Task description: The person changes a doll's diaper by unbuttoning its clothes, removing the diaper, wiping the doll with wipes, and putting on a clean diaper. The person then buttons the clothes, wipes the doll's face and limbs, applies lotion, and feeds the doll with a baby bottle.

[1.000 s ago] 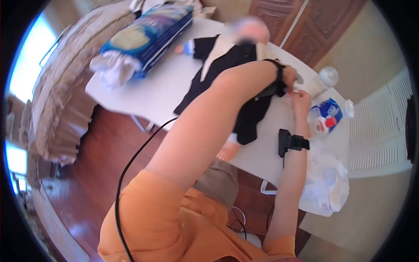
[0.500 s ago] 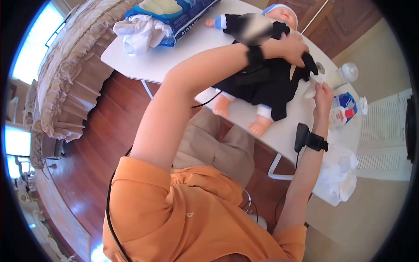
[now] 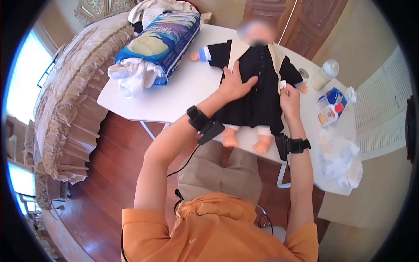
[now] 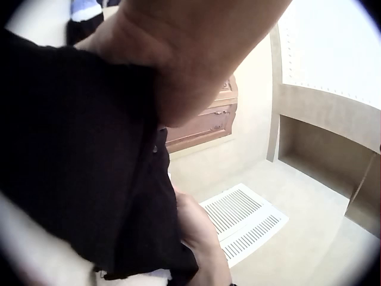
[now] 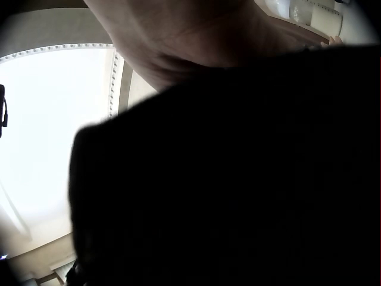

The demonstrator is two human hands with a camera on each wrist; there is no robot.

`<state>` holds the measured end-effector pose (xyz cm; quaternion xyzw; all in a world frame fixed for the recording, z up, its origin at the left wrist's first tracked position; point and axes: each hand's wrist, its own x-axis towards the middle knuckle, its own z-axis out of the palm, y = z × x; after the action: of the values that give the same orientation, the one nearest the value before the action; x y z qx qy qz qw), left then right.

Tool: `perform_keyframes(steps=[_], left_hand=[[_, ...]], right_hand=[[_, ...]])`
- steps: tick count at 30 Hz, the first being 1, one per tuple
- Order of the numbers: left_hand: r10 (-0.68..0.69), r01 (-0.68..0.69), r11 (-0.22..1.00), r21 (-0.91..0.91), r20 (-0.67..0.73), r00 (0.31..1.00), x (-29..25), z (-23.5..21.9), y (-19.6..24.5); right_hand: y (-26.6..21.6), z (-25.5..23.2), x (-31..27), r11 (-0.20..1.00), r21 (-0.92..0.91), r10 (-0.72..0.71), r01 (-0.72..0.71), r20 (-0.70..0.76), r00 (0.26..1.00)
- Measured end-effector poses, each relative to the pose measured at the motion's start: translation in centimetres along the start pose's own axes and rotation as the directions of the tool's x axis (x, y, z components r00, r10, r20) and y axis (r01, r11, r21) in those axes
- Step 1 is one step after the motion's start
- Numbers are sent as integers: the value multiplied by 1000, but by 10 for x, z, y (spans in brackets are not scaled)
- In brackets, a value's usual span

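A baby doll lies on its back on the white table, in a black garment with cream front edges and dark buttons. My left hand rests on the left side of the garment's front, fingers spread. On the other side, my right hand pinches a small white tissue beside the garment's edge, close to the doll's sleeve. In the left wrist view, the black garment fills the left side below my left hand. Black covers most of the right wrist view below my right hand, hiding its fingertips.
On the white table, a blue diaper pack with white cloth-like stuff at its mouth lies left. Along the right stand a baby bottle, a blue wipes pack, a red-capped bottle and a plastic bag.
My left hand has come back from the doll's right side, where it was near my right hand, and now lies on the garment. My right hand has moved left to the garment's edge with the tissue.
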<state>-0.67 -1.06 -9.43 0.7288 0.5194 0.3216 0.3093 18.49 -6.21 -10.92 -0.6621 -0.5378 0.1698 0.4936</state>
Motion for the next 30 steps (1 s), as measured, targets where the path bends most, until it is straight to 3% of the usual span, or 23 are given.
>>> perform_keyframes(steps=[4,7,9,11,13,15,17,19,22,23,24,28,30], left_hand=[[15,-18,999,-43,-55,998,-6,13,4],[30,-30,999,-9,-84,996,-9,17,11],[-58,59,997,39,-37,998,-11,17,19],[-18,23,998,66,-74,997,-8,23,18],[-10,19,995,101,-88,996,-6,24,20],[5,2,994,105,-69,998,6,22,18],[41,-42,999,-9,-77,996,13,24,14],[33,-30,999,30,-97,995,14,20,14],[185,-214,971,-108,-231,955,19,1,5],[91,-123,969,-215,-155,984,19,-6,3],[49,-78,984,-163,-178,983,21,-9,-1],[-132,137,982,-133,48,990,17,-21,2],[-236,299,939,-169,313,920,14,-23,12]], right_hand=[[-21,0,4,996,57,-66,66,1,998],[-2,-3,26,996,86,-49,37,134,990],[5,-4,38,992,119,-58,38,171,984],[10,-6,48,987,155,-69,37,208,976],[8,-6,52,962,262,0,-74,273,962],[9,-3,58,948,307,9,-84,239,971],[13,-3,60,932,347,29,-107,223,974],[16,-5,57,937,328,47,-118,218,975],[29,-20,55,973,226,-10,-52,265,964],[32,-20,51,973,228,-72,31,171,983],[21,-25,45,980,195,-72,45,134,988],[-4,-41,28,984,179,-25,-13,209,978],[-10,-38,28,983,182,-37,-3,211,977]])
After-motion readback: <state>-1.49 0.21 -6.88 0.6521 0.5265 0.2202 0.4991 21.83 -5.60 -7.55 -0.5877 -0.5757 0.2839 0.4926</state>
